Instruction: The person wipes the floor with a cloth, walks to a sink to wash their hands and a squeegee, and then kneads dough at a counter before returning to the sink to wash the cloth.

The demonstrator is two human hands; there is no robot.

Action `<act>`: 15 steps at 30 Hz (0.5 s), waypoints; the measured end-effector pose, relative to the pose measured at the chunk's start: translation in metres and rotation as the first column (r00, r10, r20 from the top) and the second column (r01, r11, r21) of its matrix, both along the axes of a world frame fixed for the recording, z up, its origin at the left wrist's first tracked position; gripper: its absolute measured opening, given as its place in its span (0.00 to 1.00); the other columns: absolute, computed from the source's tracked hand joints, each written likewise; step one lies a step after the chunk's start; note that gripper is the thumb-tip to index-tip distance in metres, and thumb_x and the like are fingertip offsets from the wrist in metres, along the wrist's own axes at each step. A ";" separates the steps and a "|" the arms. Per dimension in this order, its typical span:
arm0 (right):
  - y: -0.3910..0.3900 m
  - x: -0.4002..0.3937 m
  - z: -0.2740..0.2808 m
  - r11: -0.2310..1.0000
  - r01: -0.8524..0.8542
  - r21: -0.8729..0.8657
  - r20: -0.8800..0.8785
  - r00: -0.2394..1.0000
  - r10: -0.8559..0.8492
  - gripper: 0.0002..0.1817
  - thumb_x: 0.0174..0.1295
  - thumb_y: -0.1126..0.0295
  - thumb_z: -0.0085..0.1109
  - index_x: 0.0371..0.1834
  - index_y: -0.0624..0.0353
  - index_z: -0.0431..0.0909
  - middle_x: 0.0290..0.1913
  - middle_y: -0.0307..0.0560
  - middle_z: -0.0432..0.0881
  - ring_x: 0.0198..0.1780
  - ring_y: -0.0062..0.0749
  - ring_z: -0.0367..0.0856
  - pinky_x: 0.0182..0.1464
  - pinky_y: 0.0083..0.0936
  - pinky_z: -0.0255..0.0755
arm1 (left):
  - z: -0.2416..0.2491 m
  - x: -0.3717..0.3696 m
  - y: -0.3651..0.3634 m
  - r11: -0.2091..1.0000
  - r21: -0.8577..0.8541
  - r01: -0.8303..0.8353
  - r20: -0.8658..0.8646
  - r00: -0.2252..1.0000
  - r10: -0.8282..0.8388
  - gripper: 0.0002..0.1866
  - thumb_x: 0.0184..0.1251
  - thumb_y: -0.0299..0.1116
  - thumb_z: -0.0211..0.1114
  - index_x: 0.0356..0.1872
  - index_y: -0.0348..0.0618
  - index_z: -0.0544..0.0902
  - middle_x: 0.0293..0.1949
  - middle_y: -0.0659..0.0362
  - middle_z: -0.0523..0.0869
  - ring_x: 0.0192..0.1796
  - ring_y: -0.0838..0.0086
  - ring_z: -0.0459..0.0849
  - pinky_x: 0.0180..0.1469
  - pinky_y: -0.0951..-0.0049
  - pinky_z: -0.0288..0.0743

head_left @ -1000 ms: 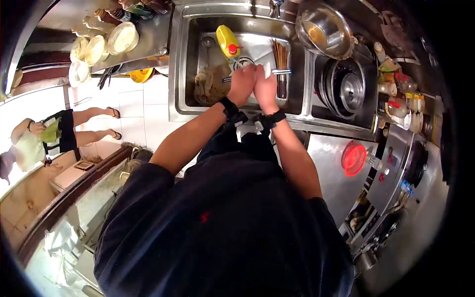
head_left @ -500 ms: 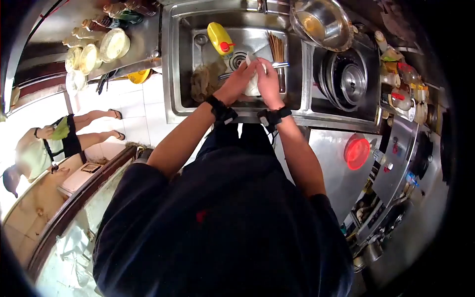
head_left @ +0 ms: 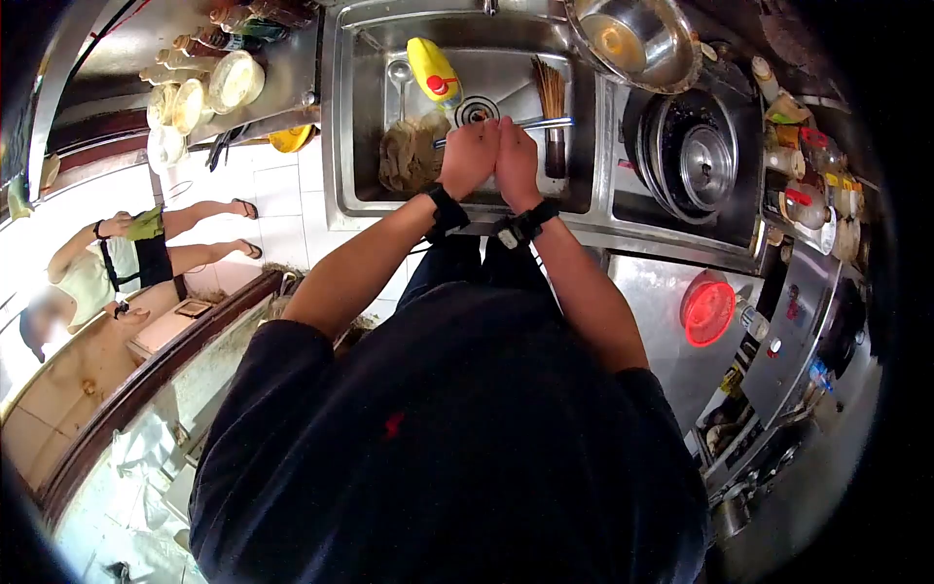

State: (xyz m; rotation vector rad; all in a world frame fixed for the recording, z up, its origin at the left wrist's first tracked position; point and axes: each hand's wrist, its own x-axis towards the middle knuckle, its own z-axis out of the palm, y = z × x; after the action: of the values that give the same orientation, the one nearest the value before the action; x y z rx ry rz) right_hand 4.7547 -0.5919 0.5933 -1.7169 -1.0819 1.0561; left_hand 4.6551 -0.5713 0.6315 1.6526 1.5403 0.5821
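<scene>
My left hand (head_left: 471, 156) and my right hand (head_left: 517, 161) are pressed together over the near side of the metal sink (head_left: 355, 88). Both have their fingers curled closed, and whatever lies inside them is hidden. Just beyond the knuckles is the round drain (head_left: 477, 110). A thin rod (head_left: 550, 124) runs across behind my hands. On the left in the sink are a yellow bottle (head_left: 428, 66) with a red cap, a metal ladle (head_left: 400, 76) and a crumpled brown cloth (head_left: 413, 151). A bamboo-bristle brush (head_left: 551, 92) lies to the right.
A steel basin (head_left: 623, 49) sits at the sink's upper right corner. Nested dark pans (head_left: 671, 156) stand to its right. A red plastic basket (head_left: 707, 310) rests on the right counter. At far left, another person (head_left: 97, 263) holds a green cloth.
White crumpled material showed between my hands before and is now out of sight. My hands have drawn closer together and closed, with their backs turned up.
</scene>
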 end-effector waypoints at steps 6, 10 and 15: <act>0.008 0.010 -0.008 0.991 0.012 -0.132 -0.406 0.912 -0.065 0.19 0.70 0.57 0.47 0.49 0.63 0.77 0.40 0.55 0.82 0.45 0.44 0.80 0.50 0.34 0.70 | 0.006 0.001 0.002 0.996 0.085 -0.006 -0.023 1.000 0.008 0.13 0.69 0.34 0.54 0.35 0.32 0.79 0.29 0.39 0.80 0.34 0.45 0.81 0.32 0.56 0.73; 0.006 0.018 0.026 0.997 0.073 0.029 -0.694 0.719 -0.032 0.19 0.68 0.58 0.49 0.50 0.62 0.76 0.44 0.51 0.80 0.50 0.35 0.77 0.53 0.30 0.69 | 0.026 -0.005 0.007 0.993 0.117 0.015 0.078 0.997 -0.024 0.11 0.69 0.34 0.56 0.35 0.34 0.78 0.33 0.37 0.80 0.40 0.41 0.79 0.36 0.56 0.74; 0.023 0.040 0.018 0.969 -0.147 0.201 -0.158 0.971 0.180 0.16 0.61 0.68 0.53 0.50 0.60 0.76 0.51 0.52 0.75 0.54 0.37 0.74 0.55 0.30 0.67 | 0.005 -0.005 0.009 0.989 0.144 -0.036 0.233 0.973 0.002 0.19 0.70 0.37 0.56 0.57 0.40 0.71 0.52 0.39 0.76 0.54 0.47 0.76 0.49 0.59 0.73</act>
State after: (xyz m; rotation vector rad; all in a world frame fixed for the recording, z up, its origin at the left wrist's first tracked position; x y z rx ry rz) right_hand 4.7945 -0.5693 0.6117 -1.3767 -1.1852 1.1463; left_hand 4.6505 -0.5620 0.6369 1.6148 1.3709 0.8857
